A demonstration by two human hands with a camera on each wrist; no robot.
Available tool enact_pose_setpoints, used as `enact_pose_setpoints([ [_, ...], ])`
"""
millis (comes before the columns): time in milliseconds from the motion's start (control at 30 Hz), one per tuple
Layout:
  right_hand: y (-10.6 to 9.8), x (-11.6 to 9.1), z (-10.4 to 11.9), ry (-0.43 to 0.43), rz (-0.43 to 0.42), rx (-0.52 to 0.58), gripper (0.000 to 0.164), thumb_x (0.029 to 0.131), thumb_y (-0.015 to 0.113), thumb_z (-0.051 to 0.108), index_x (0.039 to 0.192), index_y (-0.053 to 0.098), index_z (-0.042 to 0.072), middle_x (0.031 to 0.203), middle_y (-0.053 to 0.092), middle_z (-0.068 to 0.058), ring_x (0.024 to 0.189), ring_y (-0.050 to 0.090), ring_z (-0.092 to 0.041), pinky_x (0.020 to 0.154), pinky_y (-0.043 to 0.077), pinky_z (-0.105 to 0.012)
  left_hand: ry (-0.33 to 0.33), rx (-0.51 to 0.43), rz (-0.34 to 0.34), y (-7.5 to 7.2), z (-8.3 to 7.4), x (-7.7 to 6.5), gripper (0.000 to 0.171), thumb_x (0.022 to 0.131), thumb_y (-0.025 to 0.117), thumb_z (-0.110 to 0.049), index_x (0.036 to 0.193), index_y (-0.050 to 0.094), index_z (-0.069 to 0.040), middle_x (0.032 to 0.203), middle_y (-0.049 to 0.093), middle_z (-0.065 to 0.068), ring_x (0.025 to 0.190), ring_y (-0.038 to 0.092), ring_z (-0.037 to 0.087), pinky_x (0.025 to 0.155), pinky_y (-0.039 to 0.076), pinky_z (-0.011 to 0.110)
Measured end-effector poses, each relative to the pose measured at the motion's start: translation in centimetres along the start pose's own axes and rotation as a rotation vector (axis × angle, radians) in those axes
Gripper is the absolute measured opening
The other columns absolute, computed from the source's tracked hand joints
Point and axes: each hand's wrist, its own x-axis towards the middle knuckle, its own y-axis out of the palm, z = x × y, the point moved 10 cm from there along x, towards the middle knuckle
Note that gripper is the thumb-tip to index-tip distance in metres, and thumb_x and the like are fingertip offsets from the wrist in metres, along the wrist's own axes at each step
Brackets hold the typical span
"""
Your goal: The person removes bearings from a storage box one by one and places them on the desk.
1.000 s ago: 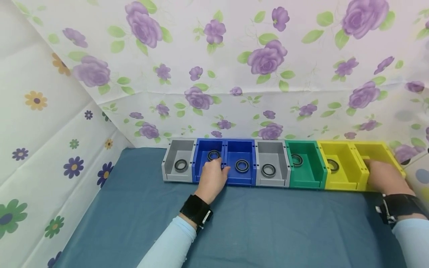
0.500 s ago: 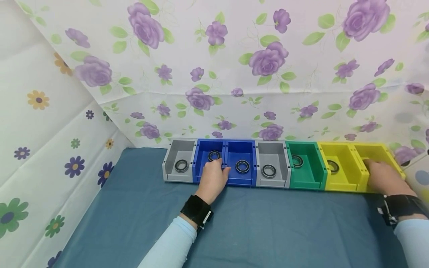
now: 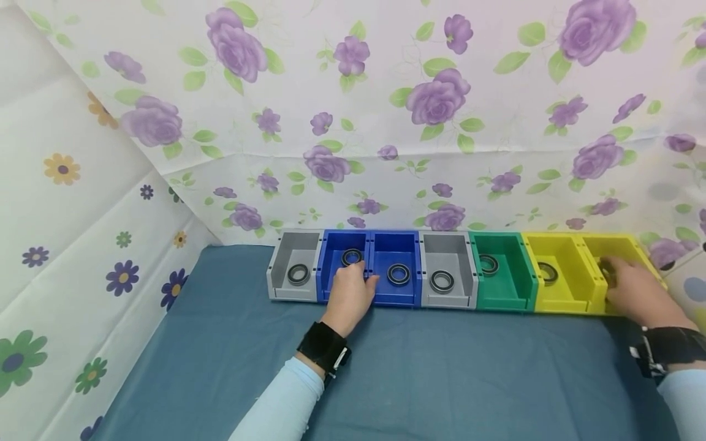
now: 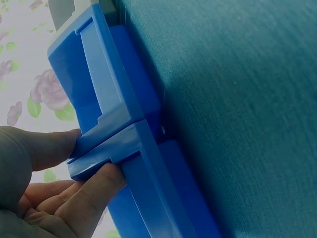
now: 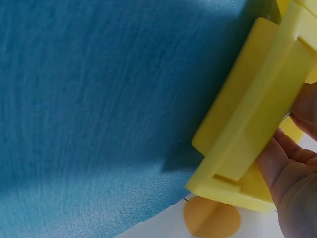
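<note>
Left hand [image 3: 349, 291] has the shared wall of two open-topped blue plastic bins [image 3: 394, 245] pinched between thumb and fingers. There's a black-and-silver ring bearing [image 3: 352, 257] in one bin at that hand's 12 o'clock, and a second black-and-silver ring [image 3: 398, 274] in the other, between 2 and 3. Right hand [image 3: 640, 291] is down in the end yellow plastic bin [image 3: 612, 246] — the row's 3 o'clock — pinching a dark, shiny ring [image 3: 608, 271], mostly hidden. Everything's on a blue-cloth-covered bench [image 3: 469, 373].
</note>
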Motion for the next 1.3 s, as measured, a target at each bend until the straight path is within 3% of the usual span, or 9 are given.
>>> enact_pose_setpoints([
  [200,-2.6,-0.6,1.2,-0.005,-0.134,0.018,0.043,0.09,0.055,0.016,0.123,0.04,-0.007,0.108,0.042,-0.032,0.096,0.041,-0.047,0.076,0.036,-0.062,0.016,0.001,-0.008,-0.1,-0.2,-0.1,0.043,0.091,0.06,-0.029,0.121,0.057,0.002,0.115,0.06,0.015,0.1,0.059,0.022,0.073,0.048,0.028],
  [433,-4.6,-1.8,2.1,0.047,-0.177,0.049,0.047,0.096,0.049,0.028,0.127,0.038,-0.006,0.104,0.044,-0.03,0.084,0.046,-0.043,0.059,0.041,-0.048,0.024,0.014,-0.024,-0.2,-0.3,-0.1,0.042,0.091,0.06,-0.028,0.121,0.058,0.002,0.115,0.06,0.015,0.101,0.058,0.023,0.075,0.048,0.029],
  [667,-6.1,-3.6,3.7,0.048,-0.237,0.078,0.045,0.096,0.05,0.026,0.124,0.039,-0.008,0.096,0.046,-0.025,0.078,0.046,-0.038,0.055,0.041,-0.044,0.023,0.014,-0.028,-0.1,-0.2,0.0,0.041,0.09,0.061,-0.027,0.119,0.059,0.002,0.114,0.06,0.015,0.101,0.058,0.023,0.074,0.048,0.029],
  [767,-6.4,-4.7,5.0,0.029,-0.256,0.104,0.036,0.096,0.051,0.024,0.117,0.042,-0.004,0.092,0.046,-0.02,0.076,0.048,-0.035,0.054,0.04,-0.041,0.026,0.006,-0.033,-0.2,-0.2,0.0,0.04,0.09,0.062,-0.026,0.118,0.059,0.002,0.114,0.06,0.015,0.1,0.059,0.023,0.074,0.048,0.029],
  [933,-6.4,-6.4,7.3,0.001,-0.271,0.134,0.031,0.095,0.053,0.02,0.116,0.045,-0.001,0.094,0.047,-0.018,0.084,0.049,-0.038,0.062,0.045,-0.049,0.027,-0.006,-0.027,-0.2,-0.2,0.0,0.04,0.089,0.062,-0.025,0.118,0.059,0.002,0.114,0.06,0.015,0.099,0.059,0.023,0.073,0.049,0.03],
  [1067,-6.1,-7.5,9.4,-0.045,-0.273,0.155,0.041,0.093,0.056,0.019,0.125,0.043,-0.004,0.101,0.048,-0.02,0.091,0.048,-0.039,0.069,0.047,-0.054,0.021,-0.011,-0.014,-0.3,-0.1,0.0,0.041,0.09,0.062,-0.026,0.12,0.059,0.002,0.115,0.06,0.015,0.099,0.059,0.022,0.074,0.049,0.029],
  [1300,-4.5,-8.7,12.2,-0.125,-0.197,0.234,0.049,0.093,0.057,0.028,0.13,0.045,-0.002,0.108,0.053,-0.019,0.097,0.05,-0.034,0.071,0.048,-0.049,0.02,-0.005,0.002,-0.1,-0.1,0.0,0.042,0.091,0.06,-0.029,0.12,0.058,0.001,0.116,0.06,0.014,0.099,0.059,0.021,0.074,0.049,0.029],
])
